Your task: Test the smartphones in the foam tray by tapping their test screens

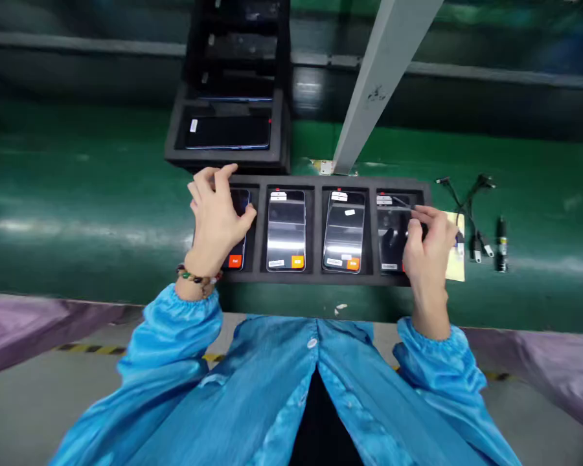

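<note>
A dark foam tray point(315, 181) lies along the bench, with several phones side by side in its slots. My left hand point(218, 220) is over the leftmost phone point(238, 249), thumb and fingers spread apart, covering part of it. Two phones, one left of centre point(286, 226) and one right of centre point(344, 226), lie face up with white labels and orange corner patches. At the rightmost phone point(392, 239), my right hand point(427, 239) has its thumb and fingers drawn together. A thin dark strip reaches from those fingertips across the phone's top; its kind is unclear.
Behind the tray stands a stack of foam trays point(228, 155), a phone point(228, 133) in the top one. A slanted grey post point(379, 77) rises nearby. Black cables point(471, 213), a yellow paper point(457, 265) and a small dark bottle point(502, 246) lie to the right.
</note>
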Motion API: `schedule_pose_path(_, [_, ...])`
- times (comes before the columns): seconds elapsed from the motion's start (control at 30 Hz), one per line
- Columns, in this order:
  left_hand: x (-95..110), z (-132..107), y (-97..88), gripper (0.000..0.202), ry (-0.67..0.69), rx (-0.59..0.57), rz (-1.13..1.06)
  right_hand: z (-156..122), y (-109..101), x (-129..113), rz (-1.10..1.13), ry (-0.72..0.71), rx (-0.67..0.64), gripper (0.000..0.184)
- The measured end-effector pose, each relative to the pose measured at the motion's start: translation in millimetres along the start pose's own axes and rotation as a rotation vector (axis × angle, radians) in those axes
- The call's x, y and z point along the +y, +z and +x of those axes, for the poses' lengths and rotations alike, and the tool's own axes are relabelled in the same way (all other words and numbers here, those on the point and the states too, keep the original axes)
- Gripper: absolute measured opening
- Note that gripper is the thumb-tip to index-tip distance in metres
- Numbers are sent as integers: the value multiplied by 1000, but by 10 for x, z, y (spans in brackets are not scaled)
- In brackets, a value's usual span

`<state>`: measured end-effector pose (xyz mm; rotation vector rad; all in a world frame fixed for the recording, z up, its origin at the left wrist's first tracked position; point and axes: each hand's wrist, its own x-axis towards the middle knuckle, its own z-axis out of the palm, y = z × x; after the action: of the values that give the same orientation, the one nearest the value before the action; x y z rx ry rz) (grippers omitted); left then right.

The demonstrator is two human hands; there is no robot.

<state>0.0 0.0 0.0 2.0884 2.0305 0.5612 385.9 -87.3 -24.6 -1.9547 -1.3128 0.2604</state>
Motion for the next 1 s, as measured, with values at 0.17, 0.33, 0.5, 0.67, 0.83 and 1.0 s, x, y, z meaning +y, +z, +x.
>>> schedule_pose_path(0.17, [-19,-4,45,75,18,-9,-4,-30,7,0,-8,24,26,21])
schedule_pose_path(0.33, [-47,-37,22,70,25,13,-38,-78,-26,-20,9,17,19,18])
schedule_pose_path(0.5, [-76,-54,-9,69,41,22,-48,-97,-50,0,22,8,33,16])
schedule_pose_path(0.67, [-130,-28,9,59,74,22,-83,-87,-56,-9,14,29,48,15])
schedule_pose_path(0.83, [74,-93,69,63,191,70,-146,-298,87,-353,-48,-190,-3,29])
schedule_pose_path(1.0, [698,-83,183,78,263,-116,-59,-494,305,-733,-188,-279,-141,31])
